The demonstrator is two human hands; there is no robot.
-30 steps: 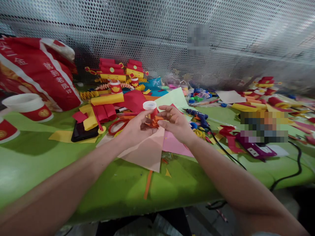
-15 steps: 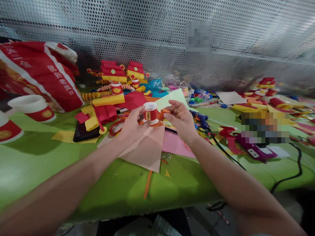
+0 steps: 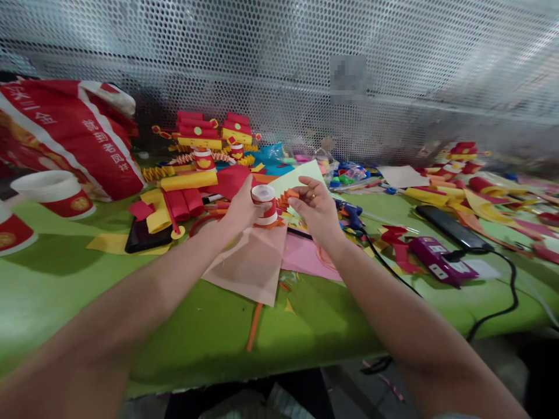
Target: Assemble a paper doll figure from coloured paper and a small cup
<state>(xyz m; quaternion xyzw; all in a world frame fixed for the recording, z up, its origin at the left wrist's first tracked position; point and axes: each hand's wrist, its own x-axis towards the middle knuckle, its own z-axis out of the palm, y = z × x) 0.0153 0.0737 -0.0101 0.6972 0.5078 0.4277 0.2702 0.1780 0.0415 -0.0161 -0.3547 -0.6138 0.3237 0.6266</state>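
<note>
My left hand [image 3: 243, 207] is closed around the left side of a red and white paper cup [image 3: 264, 206], its thumb across the cup's front. The cup is upside down, white base upward, just above a light brown paper sheet [image 3: 248, 265]. In my right hand [image 3: 318, 210], thumb and fingers pinch a folded orange paper strip [image 3: 286, 199], pleated like an accordion. The strip's left end is close to the cup's right side; whether they touch I cannot tell. Behind my right hand lies a pale green sheet [image 3: 301, 174].
Two large paper cups [image 3: 55, 195] stand at the left by a red bag [image 3: 82, 137]. Finished paper figures [image 3: 198, 131] sit at the back. A blue glue gun [image 3: 351, 214], a purple power strip [image 3: 437, 259] with a black cord, and a black phone [image 3: 151, 235] lie around.
My left hand has closed further around the cup, its thumb now over the front. The cup has turned, so its gold label no longer shows. The view has shifted slightly.
</note>
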